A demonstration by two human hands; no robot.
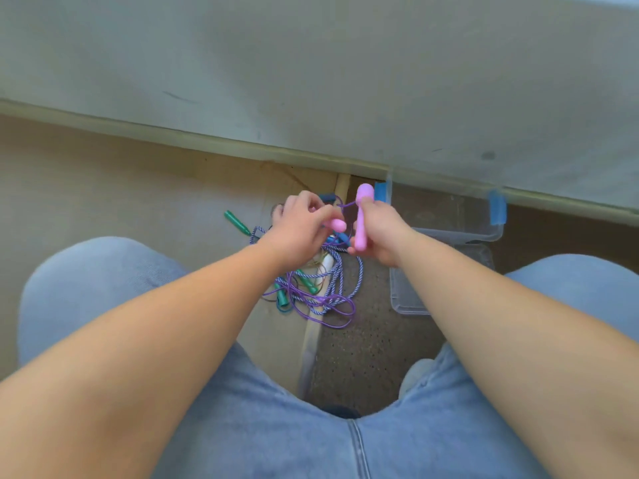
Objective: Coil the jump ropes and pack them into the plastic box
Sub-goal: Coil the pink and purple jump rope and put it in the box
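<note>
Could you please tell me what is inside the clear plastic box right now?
No ropes show inside the plastic box; only floor shows through it. The right hand and forearm cover its near left part.

Left hand [304, 229] covered most of one pink handle [337, 224]; only its rounded end showed at 3 o'clock. Right forearm [449, 288] hid the plastic box [460, 233] wall at 9 o'clock. Rope tangle [318, 292] ran under both hands; strands there could not be traced. Whole frame slightly motion-blurred.
</note>
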